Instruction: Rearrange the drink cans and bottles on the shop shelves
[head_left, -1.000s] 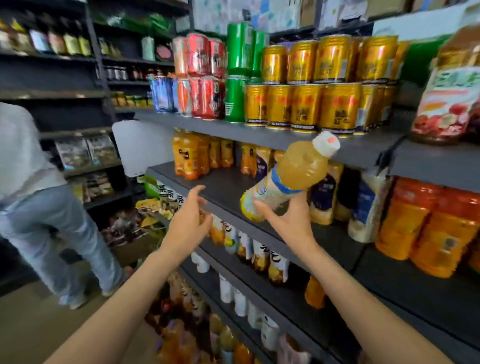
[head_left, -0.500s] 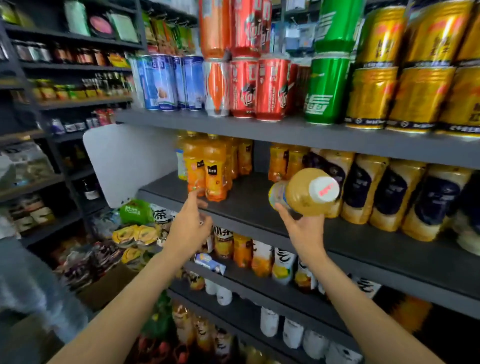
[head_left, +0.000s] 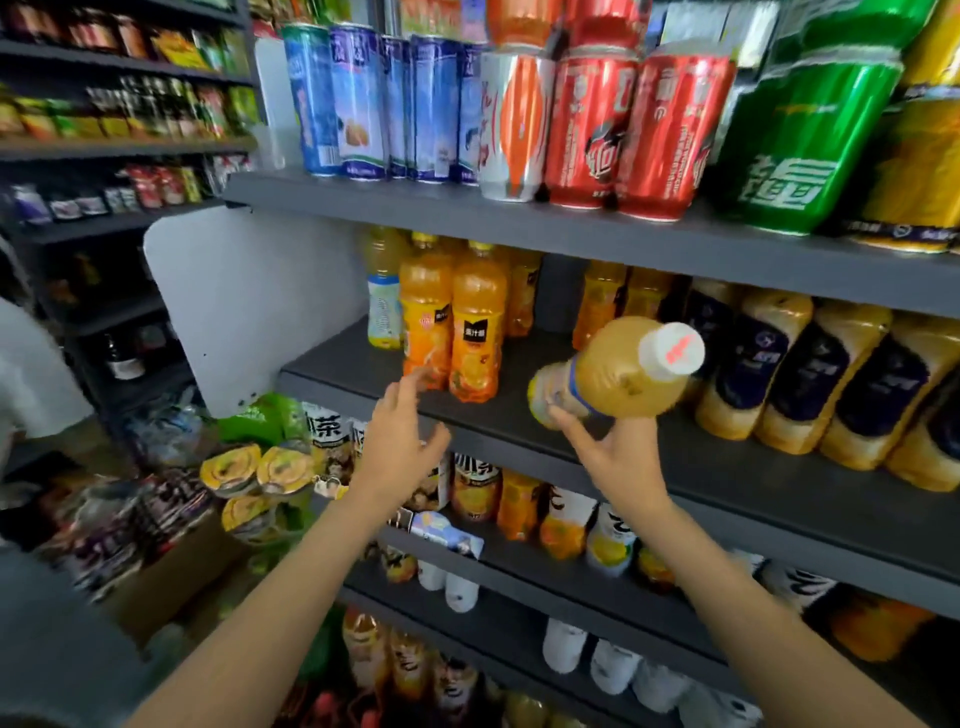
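Observation:
My right hand (head_left: 618, 457) grips a yellow tea bottle (head_left: 623, 371) with a white cap, tipped so the cap points toward me, over the middle grey shelf (head_left: 727, 483). My left hand (head_left: 400, 441) reaches out with fingers spread and holds nothing, just in front of two orange juice bottles (head_left: 452, 322) standing near the shelf's left end. A pale bottle with a light label (head_left: 383, 291) stands behind them. Dark-labelled yellow bottles (head_left: 810, 379) fill the shelf's right side.
Blue, red, green and gold cans (head_left: 587, 119) line the top shelf. Lower shelves hold small bottles and cartons (head_left: 524, 509). A white end panel (head_left: 249, 301) closes the shelf on the left. Snack packs and a cardboard box (head_left: 171, 561) sit low left. A person's pale sleeve (head_left: 26, 374) shows at far left.
The view has closed in on the shelves and shifted left. My left hand has risen toward the orange juice bottles. My right hand keeps the tea bottle, turned more cap-first toward me.

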